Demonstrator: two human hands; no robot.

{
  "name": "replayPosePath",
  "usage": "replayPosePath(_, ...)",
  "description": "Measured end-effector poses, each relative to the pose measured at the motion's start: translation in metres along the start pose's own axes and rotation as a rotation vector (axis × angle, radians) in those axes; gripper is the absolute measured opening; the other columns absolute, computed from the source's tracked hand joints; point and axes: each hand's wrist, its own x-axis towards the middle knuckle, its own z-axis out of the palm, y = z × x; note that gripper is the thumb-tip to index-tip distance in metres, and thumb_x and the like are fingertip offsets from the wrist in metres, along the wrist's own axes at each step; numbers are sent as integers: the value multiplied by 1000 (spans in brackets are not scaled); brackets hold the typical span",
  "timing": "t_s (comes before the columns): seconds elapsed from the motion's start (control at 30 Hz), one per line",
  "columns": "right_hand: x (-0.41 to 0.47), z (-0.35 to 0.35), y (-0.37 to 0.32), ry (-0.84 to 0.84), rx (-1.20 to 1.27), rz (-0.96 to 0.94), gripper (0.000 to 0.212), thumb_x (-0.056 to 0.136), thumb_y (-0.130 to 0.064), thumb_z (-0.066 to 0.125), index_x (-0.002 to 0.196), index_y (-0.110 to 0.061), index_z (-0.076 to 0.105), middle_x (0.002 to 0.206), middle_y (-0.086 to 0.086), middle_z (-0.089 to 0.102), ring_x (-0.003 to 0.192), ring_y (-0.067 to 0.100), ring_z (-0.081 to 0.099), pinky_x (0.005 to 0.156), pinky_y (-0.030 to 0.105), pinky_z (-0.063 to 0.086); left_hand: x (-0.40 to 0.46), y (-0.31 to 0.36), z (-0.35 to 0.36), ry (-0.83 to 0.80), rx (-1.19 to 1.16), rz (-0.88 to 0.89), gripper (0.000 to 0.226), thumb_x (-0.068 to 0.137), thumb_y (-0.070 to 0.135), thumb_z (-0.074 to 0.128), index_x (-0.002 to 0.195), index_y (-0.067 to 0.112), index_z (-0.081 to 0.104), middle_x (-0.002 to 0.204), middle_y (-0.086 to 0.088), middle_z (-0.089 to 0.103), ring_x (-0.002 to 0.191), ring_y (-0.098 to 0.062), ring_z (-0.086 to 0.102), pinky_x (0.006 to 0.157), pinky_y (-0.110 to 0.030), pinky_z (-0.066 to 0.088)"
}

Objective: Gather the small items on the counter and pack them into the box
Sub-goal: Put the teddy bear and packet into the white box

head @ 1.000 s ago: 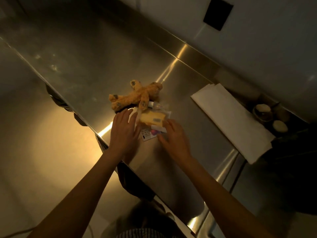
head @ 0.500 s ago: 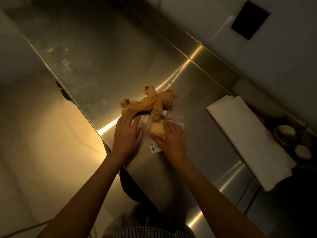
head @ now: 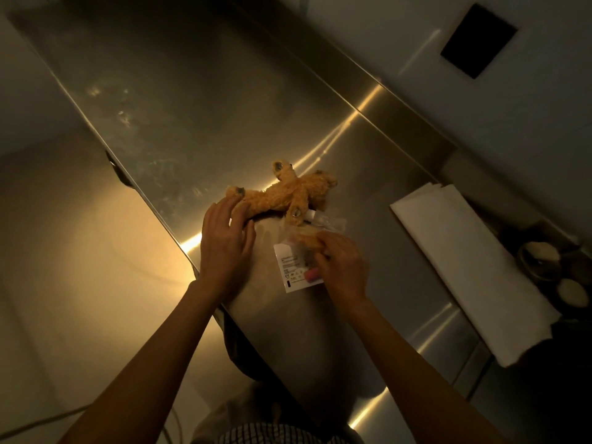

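Note:
A fuzzy orange stuffed toy [head: 285,193] lies on the steel counter [head: 198,100]. Just in front of it sits a small pile of clear and white packets [head: 290,267], one with printed text and a pink patch. My left hand [head: 226,248] rests flat on the counter with fingers spread, its fingertips touching the toy's leg. My right hand [head: 341,262] lies over the packets, fingers curled on a yellowish one [head: 307,240]. No box is in view.
A folded white cloth or paper [head: 464,261] lies on the counter to the right. Beyond it sit small round dishes [head: 541,254] in a dark recess. The counter's front edge runs diagonally at my left; a wall with a dark square is behind.
My left hand has slid up from the packets to the toy's leg. My right hand has drawn the packets nearer, uncovering the printed white one. The camera has moved closer.

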Motion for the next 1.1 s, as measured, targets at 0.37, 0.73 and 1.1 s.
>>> replayPosePath(0.37, 0, -41, -7, 58, 230, 249, 22, 83, -19, 69, 104, -24, 69, 89, -19, 62, 78, -5, 57, 68, 11, 46, 37, 19, 16, -135, -23, 96, 49, 90, 38, 53, 130, 10, 51, 130, -12, 52, 118, -28, 46, 99, -40, 37)
replayPosePath(0.73, -27, -79, 15, 65, 172, 384, 16, 80, -28, 71, 95, -31, 69, 80, -19, 64, 72, 0, 59, 64, 16, 46, 71, 40, 54, -384, 75, 239, 71, 84, 33, 68, 143, 8, 39, 142, -18, 43, 127, -35, 43, 103, -49, 35)
replayPosePath(1.1, -48, -88, 41, 95, 169, 489, 20, 75, -29, 73, 95, -27, 71, 83, -13, 70, 77, 6, 65, 72, 38, 54, 71, 19, 51, -406, -56, 133, 59, 85, 20, 68, 138, 10, 44, 130, -17, 53, 113, -34, 52, 86, -43, 45)
